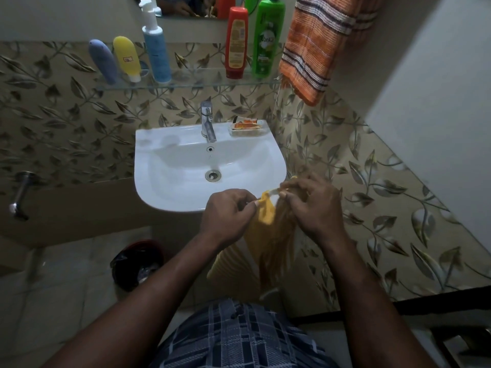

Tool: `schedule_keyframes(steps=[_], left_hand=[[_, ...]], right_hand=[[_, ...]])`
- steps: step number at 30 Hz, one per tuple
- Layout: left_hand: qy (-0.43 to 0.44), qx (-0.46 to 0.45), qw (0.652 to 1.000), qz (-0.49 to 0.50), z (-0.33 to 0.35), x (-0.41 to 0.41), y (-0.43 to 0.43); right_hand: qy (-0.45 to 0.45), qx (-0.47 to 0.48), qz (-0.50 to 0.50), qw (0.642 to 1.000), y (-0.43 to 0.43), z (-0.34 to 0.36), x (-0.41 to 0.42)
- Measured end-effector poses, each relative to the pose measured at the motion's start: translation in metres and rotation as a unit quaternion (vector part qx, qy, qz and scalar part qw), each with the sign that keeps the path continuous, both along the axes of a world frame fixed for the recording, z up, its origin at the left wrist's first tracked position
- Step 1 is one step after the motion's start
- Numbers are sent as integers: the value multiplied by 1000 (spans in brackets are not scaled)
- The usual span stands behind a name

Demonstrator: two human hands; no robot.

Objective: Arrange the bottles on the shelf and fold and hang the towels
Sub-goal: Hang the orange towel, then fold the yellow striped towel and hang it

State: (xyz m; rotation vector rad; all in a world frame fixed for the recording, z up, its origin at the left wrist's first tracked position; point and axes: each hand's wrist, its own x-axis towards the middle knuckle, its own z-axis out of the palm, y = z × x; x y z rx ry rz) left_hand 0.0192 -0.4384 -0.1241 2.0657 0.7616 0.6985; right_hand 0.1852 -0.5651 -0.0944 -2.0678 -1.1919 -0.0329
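Note:
I hold a yellow towel in front of the sink's near rim. My left hand pinches one top corner and my right hand grips the top edge beside it; the cloth hangs down blurred below them. On the glass shelf stand a grey-blue tube, a yellow tube, a blue and white pump bottle, a red bottle and a green bottle. An orange striped towel hangs at the upper right.
A white sink with a chrome tap sits below the shelf, a soap dish on its right corner. A dark bin stands on the floor at the left. A wall tap juts out at far left.

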Motion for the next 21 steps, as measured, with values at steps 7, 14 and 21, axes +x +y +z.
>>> schedule_keyframes(steps=[7, 14, 21], left_hand=[[22, 48, 998, -44, 0, -2, -2], [2, 44, 995, -84, -1, -9, 0], [26, 106, 994, -18, -7, -9, -7]], right_hand=[[14, -79, 181, 980, 9, -8, -12], [49, -136, 197, 970, 11, -7, -1], [-1, -150, 162, 975, 14, -6, -4]])
